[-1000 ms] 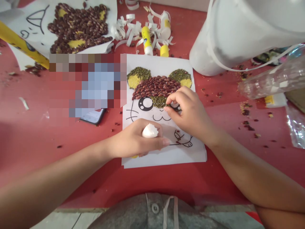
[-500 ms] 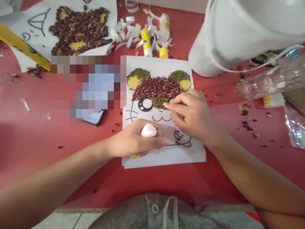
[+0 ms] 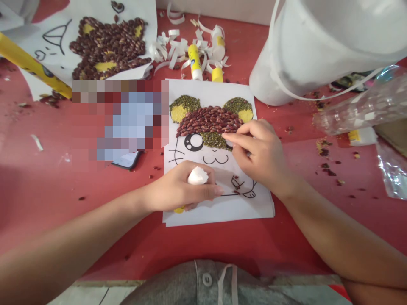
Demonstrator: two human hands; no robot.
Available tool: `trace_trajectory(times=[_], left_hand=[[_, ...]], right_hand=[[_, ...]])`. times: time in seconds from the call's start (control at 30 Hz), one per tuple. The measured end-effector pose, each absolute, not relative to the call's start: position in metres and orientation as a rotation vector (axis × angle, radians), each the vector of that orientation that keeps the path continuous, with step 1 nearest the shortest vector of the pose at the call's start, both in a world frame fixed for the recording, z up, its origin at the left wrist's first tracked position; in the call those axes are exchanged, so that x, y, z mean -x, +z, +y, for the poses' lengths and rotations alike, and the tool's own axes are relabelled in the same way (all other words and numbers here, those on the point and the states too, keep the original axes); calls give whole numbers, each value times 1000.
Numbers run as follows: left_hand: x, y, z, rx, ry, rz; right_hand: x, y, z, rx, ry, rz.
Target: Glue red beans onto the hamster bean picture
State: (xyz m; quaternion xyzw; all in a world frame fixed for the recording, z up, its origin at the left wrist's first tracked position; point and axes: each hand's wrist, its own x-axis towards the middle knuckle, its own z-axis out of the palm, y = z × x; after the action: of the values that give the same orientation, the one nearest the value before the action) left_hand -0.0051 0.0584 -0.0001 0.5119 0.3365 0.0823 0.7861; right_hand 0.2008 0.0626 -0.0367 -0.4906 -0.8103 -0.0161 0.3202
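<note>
My left hand (image 3: 187, 186) is closed round a glue stick (image 3: 197, 175), its ragged white end poking out above my fist and a bit of yellow showing below. That hand rests on the lower left of a paper sheet (image 3: 219, 209) printed with a hamster outline. Over the right eye, my right hand (image 3: 259, 152) is pinched, its fingertips touching the patch of green mung beans (image 3: 213, 140) between the eyes; anything in the pinch is too small to make out. Red beans (image 3: 211, 119) cover the hamster's forehead. Its ears hold green beans and yellow grains (image 3: 179, 113).
A white bucket (image 3: 305, 55) stands back right beside a clear plastic bottle (image 3: 359, 106). Glue sticks (image 3: 194, 61) lie among paper strips (image 3: 176, 46) at the back. Another bean picture (image 3: 108, 46) lies back left. A phone (image 3: 127, 160) is left of the sheet, partly blurred out.
My right hand has shifted slightly right along the green bean patch, its fingertips now nearer the right eye. My left hand keeps its hold on the glue stick. The view has tilted slightly.
</note>
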Motion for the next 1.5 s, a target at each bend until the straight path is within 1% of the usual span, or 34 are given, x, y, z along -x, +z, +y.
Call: trace_trajectory(times=[0.37, 0.57, 0.9, 1.1, 1.5], left_hand=[[4, -1, 59, -1093, 197, 719], [5, -2, 58, -1091, 200, 712], [4, -2, 59, -1040, 219, 719], [5, -5, 58, -927, 253, 700], [5, -4, 60, -900, 247, 708]], right_hand=[[-200, -39, 64, 1262, -133, -2208], [-200, -38, 66, 1256, -76, -2103], [-203, -38, 68, 1245, -108, -2057], [-204, -39, 66, 1231, -84, -2148], [-202, -35, 66, 1264, -54, -2111]])
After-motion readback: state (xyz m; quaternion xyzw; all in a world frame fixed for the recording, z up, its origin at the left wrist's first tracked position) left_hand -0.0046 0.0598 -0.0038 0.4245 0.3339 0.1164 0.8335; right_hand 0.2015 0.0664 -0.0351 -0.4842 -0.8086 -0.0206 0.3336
